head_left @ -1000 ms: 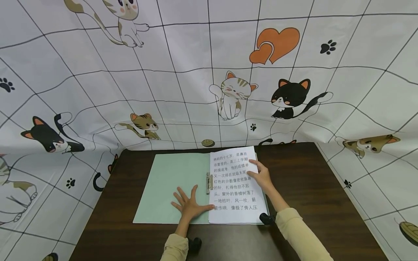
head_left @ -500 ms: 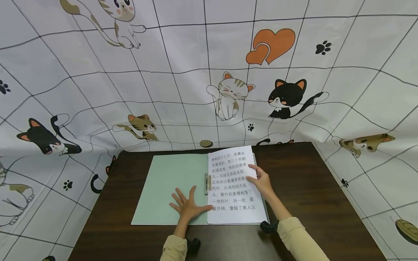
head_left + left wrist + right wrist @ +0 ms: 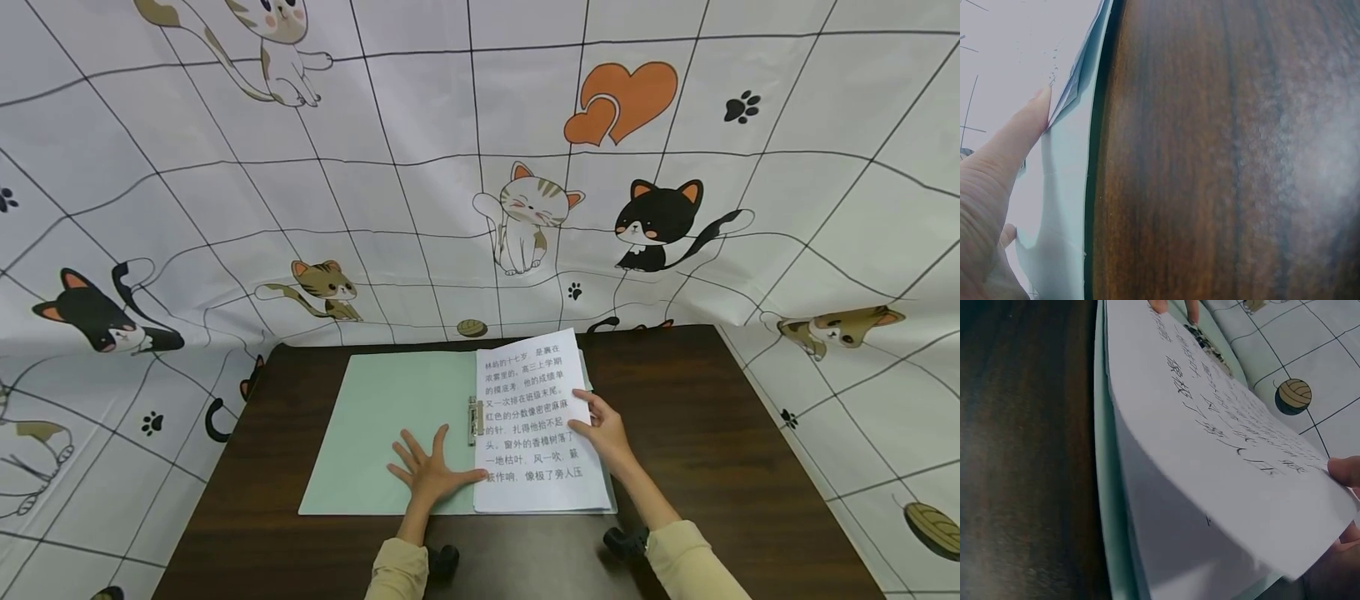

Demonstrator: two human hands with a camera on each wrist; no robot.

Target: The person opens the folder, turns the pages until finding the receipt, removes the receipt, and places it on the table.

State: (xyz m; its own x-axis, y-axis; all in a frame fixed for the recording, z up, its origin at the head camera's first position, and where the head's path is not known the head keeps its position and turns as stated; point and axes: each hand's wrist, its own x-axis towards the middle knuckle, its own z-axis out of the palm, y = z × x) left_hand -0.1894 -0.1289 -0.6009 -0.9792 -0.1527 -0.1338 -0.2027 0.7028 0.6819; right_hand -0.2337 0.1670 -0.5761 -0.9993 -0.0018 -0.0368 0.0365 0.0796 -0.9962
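Printed sheet (image 3: 527, 425) on the right half of an unfolded pale green folder (image 3: 375, 417), just inside the far edge of the dark wooden table (image 3: 675, 375), between its far left and far right corners. On the sheet, nine lines of large black Chinese type: 高三上学期 legible in the second line, 红色的分数像密密麻麻 in the fifth, 窗外的香樟树落了 in the seventh, 一地枯叶 opening the eighth. In the right wrist view, print steeply foreshortened and hard to read. On a lower sheet (image 3: 1166, 531), a small dark mark, too little to make out.

Right hand (image 3: 603, 427) at the printed sheet's right edge, pinching it: thumb on the printed face, fingers underneath, that side arched up off the lower sheet. Right forearm slanting in from the table's near right, cream right sleeve (image 3: 693, 558) well back from the hand. Left hand (image 3: 431, 477) over the folder's left cover, towards the near edge, fingers straight and fanned wide; thumb stretched sideways, tip touching the printed sheet's left margin at the start of the last line. Left forearm pointing almost straight towards the far edge. Metal clip (image 3: 476, 420) at the folder's spine. Beyond the table's far edge, white cloth (image 3: 435, 100) printed with cats, paw prints and orange hearts.
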